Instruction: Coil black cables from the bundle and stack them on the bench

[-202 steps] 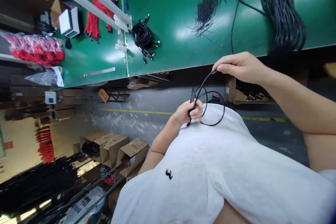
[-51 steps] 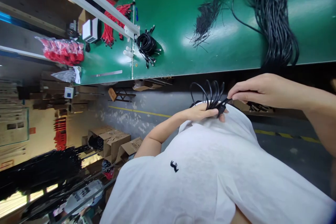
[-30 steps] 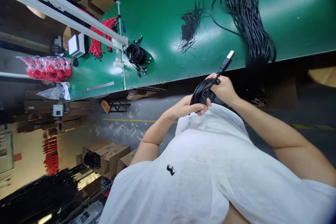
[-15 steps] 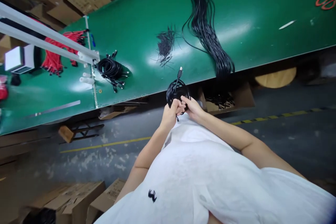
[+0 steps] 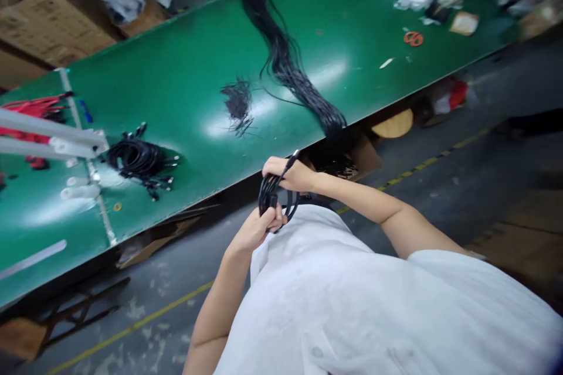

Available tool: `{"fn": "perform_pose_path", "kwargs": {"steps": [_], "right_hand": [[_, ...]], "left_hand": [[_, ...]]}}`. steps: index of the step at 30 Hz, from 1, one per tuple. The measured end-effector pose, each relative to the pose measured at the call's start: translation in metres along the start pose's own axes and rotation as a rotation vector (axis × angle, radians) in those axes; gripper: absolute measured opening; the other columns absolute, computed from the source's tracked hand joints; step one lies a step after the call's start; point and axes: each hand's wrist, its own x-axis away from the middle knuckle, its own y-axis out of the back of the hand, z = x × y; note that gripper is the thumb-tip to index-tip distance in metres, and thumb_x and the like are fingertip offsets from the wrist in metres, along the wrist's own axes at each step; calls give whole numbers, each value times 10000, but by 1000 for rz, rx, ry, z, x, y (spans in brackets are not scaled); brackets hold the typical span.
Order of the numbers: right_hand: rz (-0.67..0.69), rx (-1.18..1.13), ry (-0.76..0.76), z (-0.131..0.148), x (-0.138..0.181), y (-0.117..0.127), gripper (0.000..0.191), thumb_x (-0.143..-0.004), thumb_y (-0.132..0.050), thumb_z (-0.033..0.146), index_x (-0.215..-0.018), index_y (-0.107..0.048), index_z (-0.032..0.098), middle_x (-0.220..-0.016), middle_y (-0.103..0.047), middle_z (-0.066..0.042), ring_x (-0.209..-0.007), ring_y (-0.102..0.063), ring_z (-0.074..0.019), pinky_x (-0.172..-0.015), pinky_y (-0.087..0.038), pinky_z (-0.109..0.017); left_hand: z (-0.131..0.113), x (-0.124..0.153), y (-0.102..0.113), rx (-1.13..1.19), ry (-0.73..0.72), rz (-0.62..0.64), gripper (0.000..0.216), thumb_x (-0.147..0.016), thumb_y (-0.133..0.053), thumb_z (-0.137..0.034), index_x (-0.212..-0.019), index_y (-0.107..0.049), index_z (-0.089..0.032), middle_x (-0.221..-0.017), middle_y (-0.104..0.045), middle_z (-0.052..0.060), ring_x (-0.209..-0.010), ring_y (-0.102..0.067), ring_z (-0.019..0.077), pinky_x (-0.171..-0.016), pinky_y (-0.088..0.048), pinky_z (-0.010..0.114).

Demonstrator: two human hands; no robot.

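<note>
A coiled black cable (image 5: 267, 190) is held between my hands in front of my shirt, just off the table's near edge. My left hand (image 5: 259, 227) is closed round the lower side of the coil, thumb on top. My right hand (image 5: 297, 174) has its fingers curled over the coil's upper side. The cable's plug end (image 5: 292, 159) sticks up past the right hand, with a light metal tip. How the right fingertips sit behind the coil is partly hidden.
On the green table (image 5: 176, 82) lie coiled black cables (image 5: 138, 158), a pile of thin black ties (image 5: 238, 104), a long bundle of black cables (image 5: 290, 67) and orange-handled scissors (image 5: 413, 39). A white post (image 5: 53, 146) stands at left. Below the edge is a cardboard box (image 5: 367, 155).
My view has swung to the right. My right hand has moved from the coil's lower side up to its top, while the left still grips below. The coil has turned.
</note>
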Motion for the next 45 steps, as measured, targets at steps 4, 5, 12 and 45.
{"fn": "perform_pose_path", "kwargs": {"steps": [4,5,12,45], "right_hand": [[200,244,230,15,-12,-1,360,-997,-376,161,-1267,-610,211,-1201,-635,-85,-1029,-600,-180,-852,-449,-277],[256,283,288,17,-15,-2,351,-1004,-370,155,-1248,-615,216,-1180,-647,-73,-1027,-598,-172,-882,-440,-277],[402,451,341,24,-21,-24,286,-1042,-334,158,-1116,-609,191,-1027,-634,-47,-904,-591,-135,-805,-419,-259],[-93,-870,-816,34,-40,-104,670,-717,-765,407,-1309,-492,252,-1055,-602,-27,-830,-623,-152,-860,-576,-382]], "left_hand": [[0,5,14,11,59,3,490,-811,-681,-637,-692,-528,-187,-548,-256,-93,-514,-222,73,-718,-433,293],[0,5,18,14,72,13,484,-819,-675,-632,-695,-524,-189,-556,-247,-91,-520,-216,76,-714,-432,293],[3,12,56,13,159,181,451,-857,-623,-627,-871,-645,-177,-594,-351,-65,-549,-321,86,-812,-476,361],[2,47,94,717,-290,-387,143,-955,-611,-254,-972,-688,-135,-559,-402,-76,-469,-400,44,-578,-458,191]]}}
